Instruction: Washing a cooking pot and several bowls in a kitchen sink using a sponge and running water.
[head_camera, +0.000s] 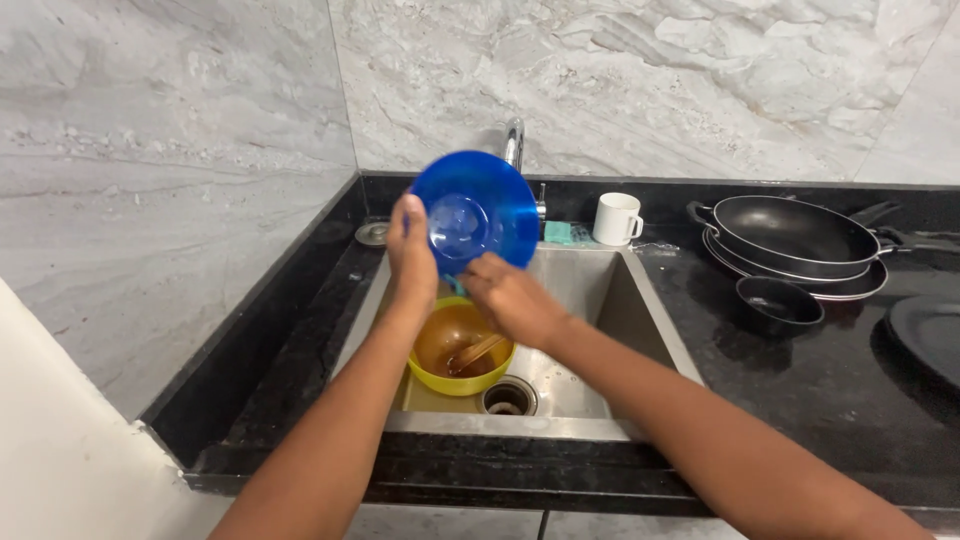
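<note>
Over the steel sink (590, 300) the left hand (411, 252) gripped the rim of a blue plastic bowl (477, 212), holding it tilted on edge so that its underside faced the camera, in front of the chrome tap (514, 143). The right hand (510, 298) was closed just below the bowl's lower edge, touching it – a sliver of something teal showed between hand and bowl, but what the fingers held could not be made out. Directly beneath both hands a yellow bowl (461, 349) sat on the sink floor, filled with brownish water, a wooden utensil (474, 353) lying in it; the drain (505, 398) opened just beside it to the right. On the black stone counter (800, 400) behind the sink stood a white mug (615, 218) with a green sponge (558, 232) just to its left. Further right – well apart from the hands – dark frying pans (795, 240) were stacked one in another, a small black bowl (779, 302) in front of them, and part of a dark plate (930, 335) at the frame edge
</note>
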